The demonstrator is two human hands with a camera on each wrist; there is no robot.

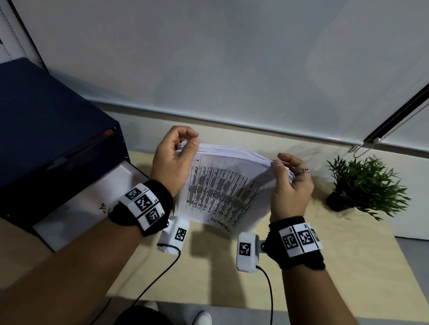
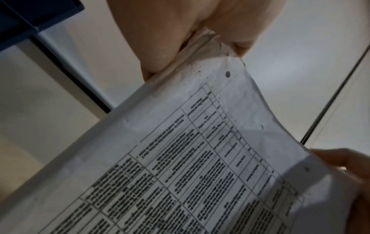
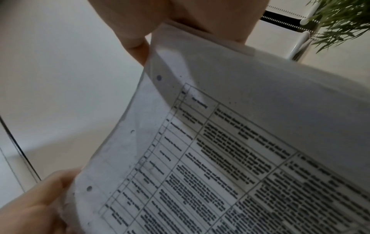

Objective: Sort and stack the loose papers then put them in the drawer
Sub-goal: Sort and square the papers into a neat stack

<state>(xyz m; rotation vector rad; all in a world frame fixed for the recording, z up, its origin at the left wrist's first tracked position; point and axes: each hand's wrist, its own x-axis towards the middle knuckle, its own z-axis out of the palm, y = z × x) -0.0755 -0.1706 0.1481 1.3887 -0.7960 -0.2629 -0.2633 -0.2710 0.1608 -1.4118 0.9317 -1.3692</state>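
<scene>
A stack of white papers [image 1: 222, 187] with a printed table on the front sheet is held upright above the beige mat, bowed towards me. My left hand [image 1: 176, 155] pinches its top left corner between thumb and fingers. My right hand [image 1: 287, 173] grips the top right corner, thumb on the front sheet. In the left wrist view the papers [image 2: 200, 158] fill the lower right and my left hand [image 2: 190, 31] clamps the corner. In the right wrist view the papers [image 3: 230, 142] show punch holes along one edge under my right hand [image 3: 180, 19]. The open drawer [image 1: 87, 195] of the dark blue cabinet [image 1: 36, 133] juts out at left.
A small potted plant [image 1: 366, 187] stands on the beige mat [image 1: 301, 278] at right. A white wall [image 1: 213, 63] runs close behind. A blind cord [image 1: 358, 147] hangs at the far right. My shoe [image 1: 202, 320] shows at the bottom edge.
</scene>
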